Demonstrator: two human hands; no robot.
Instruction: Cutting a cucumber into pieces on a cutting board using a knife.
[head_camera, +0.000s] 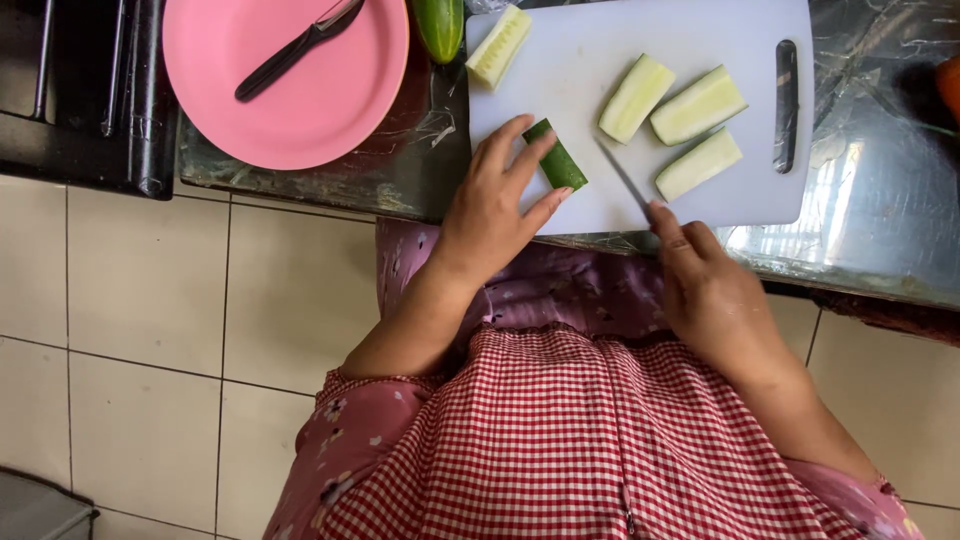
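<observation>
On a white cutting board (600, 190) lie three peeled cucumber pieces (697, 104), pale and cut lengthwise. My left hand (495, 205) presses its fingers on a dark green unpeeled cucumber piece (558, 160) near the board's front edge. Just to the right of that piece, my right hand (710, 290) grips a knife (625, 180), its blade pointing away from me over the board. Another cut cucumber piece (498, 46) rests on the board's far left corner.
A pink plate (330, 110) with a black-handled knife (295, 48) on it sits left of the board on the dark glossy counter (880, 200). A whole green cucumber end (440, 25) lies between plate and board. A black rack (90, 100) stands at far left.
</observation>
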